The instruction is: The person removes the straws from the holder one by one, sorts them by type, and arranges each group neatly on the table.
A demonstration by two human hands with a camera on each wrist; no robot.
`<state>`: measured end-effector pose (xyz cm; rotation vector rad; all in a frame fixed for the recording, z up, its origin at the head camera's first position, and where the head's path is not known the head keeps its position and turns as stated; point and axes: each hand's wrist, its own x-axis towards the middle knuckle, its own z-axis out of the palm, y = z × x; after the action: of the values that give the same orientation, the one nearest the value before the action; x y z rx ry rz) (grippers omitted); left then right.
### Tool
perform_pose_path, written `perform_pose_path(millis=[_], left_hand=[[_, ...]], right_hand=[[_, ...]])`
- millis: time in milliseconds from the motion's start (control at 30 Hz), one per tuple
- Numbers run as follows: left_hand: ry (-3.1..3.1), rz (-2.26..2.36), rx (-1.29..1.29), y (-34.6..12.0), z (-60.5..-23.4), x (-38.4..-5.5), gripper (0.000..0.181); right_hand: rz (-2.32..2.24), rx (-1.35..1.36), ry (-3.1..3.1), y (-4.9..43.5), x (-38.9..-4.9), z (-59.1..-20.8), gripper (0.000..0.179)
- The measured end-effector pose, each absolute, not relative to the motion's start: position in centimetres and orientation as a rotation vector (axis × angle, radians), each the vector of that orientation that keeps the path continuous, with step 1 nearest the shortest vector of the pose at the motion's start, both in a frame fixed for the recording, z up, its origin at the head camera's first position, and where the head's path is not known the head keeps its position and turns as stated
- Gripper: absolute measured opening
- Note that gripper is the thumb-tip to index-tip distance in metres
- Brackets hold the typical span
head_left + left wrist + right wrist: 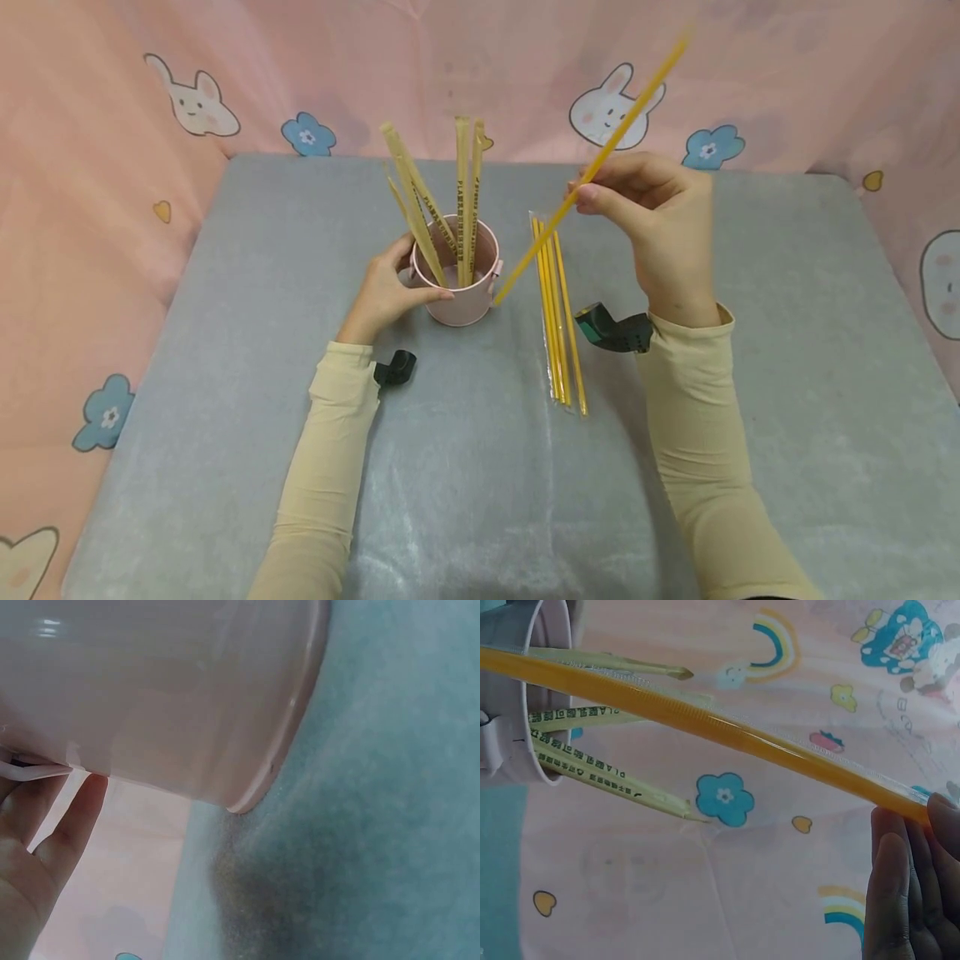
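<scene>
A small pink bucket [459,312] stands on the grey table, holding several paper-wrapped straws [462,192] with printed lettering. My left hand [381,292] grips the bucket's left side, thumb on the near rim and fingers round the back; in the left wrist view its fingertips touch the bucket wall [150,697]. Between thumb and fingertips, my right hand [671,225] pinches a yellow straw [630,117] in clear film, slanting with its lower end beside the bucket's right side. The right wrist view shows that yellow straw [705,724] crossing in front of the bucket's rim [536,761].
Several more yellow straws in clear wrappers [555,308] lie side by side on the table [465,483], between the bucket and my right forearm. A pink cloth [517,75] with rabbits and flowers hangs behind the table and along its sides.
</scene>
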<state>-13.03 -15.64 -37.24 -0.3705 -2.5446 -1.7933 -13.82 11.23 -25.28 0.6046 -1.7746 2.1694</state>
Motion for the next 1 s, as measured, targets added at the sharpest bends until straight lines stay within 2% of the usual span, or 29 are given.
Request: perform_pose_path(millis=[233,1000], left_hand=[[-2.541,-1.801,-0.377,-15.6,-37.2,-12.9,0.084],[-2.548,-1.782,-0.366,-15.6,-37.0,-13.0,0.082]], right_hand=[[2.377,0.480,-1.759,12.2,-13.4,-26.3,0.012],[2.295,0.409,-2.025,16.0,-12.5,-28.9,0.010]])
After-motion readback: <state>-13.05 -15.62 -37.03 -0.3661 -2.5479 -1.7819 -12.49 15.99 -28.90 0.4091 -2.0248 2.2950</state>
